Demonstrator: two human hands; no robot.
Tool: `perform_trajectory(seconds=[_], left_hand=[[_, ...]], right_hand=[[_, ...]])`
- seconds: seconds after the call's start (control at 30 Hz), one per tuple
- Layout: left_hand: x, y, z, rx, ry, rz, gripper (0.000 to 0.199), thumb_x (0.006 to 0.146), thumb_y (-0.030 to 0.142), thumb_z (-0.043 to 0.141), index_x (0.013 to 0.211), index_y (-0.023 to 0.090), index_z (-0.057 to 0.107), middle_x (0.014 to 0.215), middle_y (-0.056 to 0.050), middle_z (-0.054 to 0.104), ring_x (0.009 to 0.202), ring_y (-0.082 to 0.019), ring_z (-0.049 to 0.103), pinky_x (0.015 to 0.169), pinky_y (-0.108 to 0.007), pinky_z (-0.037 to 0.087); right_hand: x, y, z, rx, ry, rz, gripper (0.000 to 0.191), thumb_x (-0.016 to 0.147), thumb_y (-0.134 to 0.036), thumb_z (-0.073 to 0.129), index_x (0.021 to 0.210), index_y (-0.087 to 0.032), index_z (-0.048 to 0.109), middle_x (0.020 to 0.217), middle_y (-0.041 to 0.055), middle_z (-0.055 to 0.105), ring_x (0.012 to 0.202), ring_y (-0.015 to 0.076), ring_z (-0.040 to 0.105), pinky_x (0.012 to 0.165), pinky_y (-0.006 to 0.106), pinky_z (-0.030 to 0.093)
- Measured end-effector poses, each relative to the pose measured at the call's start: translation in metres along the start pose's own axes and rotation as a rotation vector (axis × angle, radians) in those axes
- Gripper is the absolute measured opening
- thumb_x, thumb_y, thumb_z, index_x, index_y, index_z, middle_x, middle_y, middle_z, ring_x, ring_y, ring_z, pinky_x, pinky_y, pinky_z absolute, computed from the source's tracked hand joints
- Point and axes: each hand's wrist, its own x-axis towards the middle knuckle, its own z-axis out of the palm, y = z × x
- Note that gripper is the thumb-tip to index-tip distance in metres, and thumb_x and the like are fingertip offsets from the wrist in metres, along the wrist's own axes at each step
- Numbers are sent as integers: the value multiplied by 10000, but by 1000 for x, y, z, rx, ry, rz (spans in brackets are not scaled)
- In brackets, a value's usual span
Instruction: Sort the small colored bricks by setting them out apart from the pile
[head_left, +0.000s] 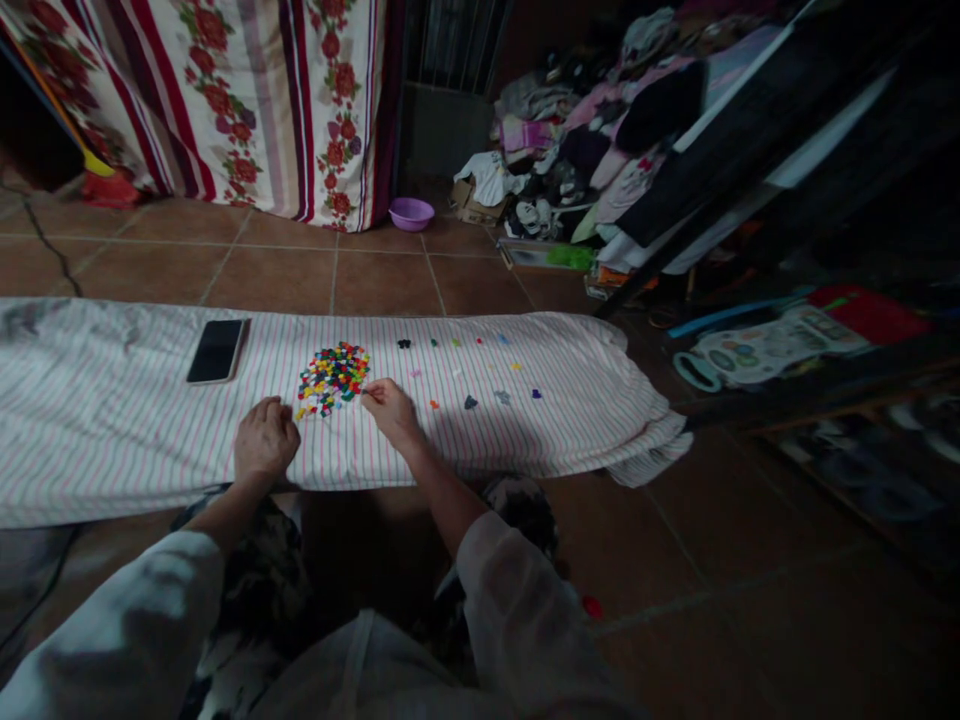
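Observation:
A heap of small multicoloured beads or toy pieces (337, 372) lies on a striped cloth (150, 440). At the heap's right edge my right hand (388, 410) is closed in a pinch; what sits between the fingertips is too small to make out. My left hand (266, 438) rests on the cloth just left of the heap, fingers curled together, with nothing visible in it. Right of the heap, small groups sorted by colour stand apart in rows, among them black pieces (404, 344), grey pieces (471, 402), orange pieces (434, 405) and dark blue pieces (536, 394).
A phone (216, 352) lies on the cloth left of the heap. Beyond the covered surface are a tiled floor, a purple basin (411, 213) and a flowered curtain (262, 110). Piled clothes (592, 140) and a toy-like panel (780, 345) are to the right.

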Motion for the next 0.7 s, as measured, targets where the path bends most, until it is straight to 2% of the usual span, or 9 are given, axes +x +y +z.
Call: perform_trajectory(seconds=[0.3, 0.5, 0.7], left_hand=[[-1, 0, 0, 52, 7, 19, 137, 829, 201, 442, 922, 159, 533, 1091, -181, 654, 1032, -309, 613, 871, -428, 487], [-1, 2, -1, 38, 1, -1, 143, 825, 196, 442, 928, 163, 535, 1097, -173, 647, 1032, -301, 606, 874, -426, 481], [-1, 2, -1, 38, -2, -18, 130, 823, 208, 442, 907, 170, 534, 1117, -172, 649, 1037, -307, 600, 885, -435, 481]], right_hand=[[7, 16, -24, 173, -6, -23, 198, 763, -248, 611, 951, -241, 674, 936, 1, 721, 922, 156, 678, 895, 318, 520], [16, 11, -31, 287, 2, 44, 221, 707, -269, 655, 921, -219, 679, 912, 10, 717, 863, 158, 665, 770, 280, 526], [14, 4, -25, 382, -19, 37, 235, 662, -273, 677, 889, -211, 674, 847, 7, 701, 790, 142, 642, 687, 247, 503]])
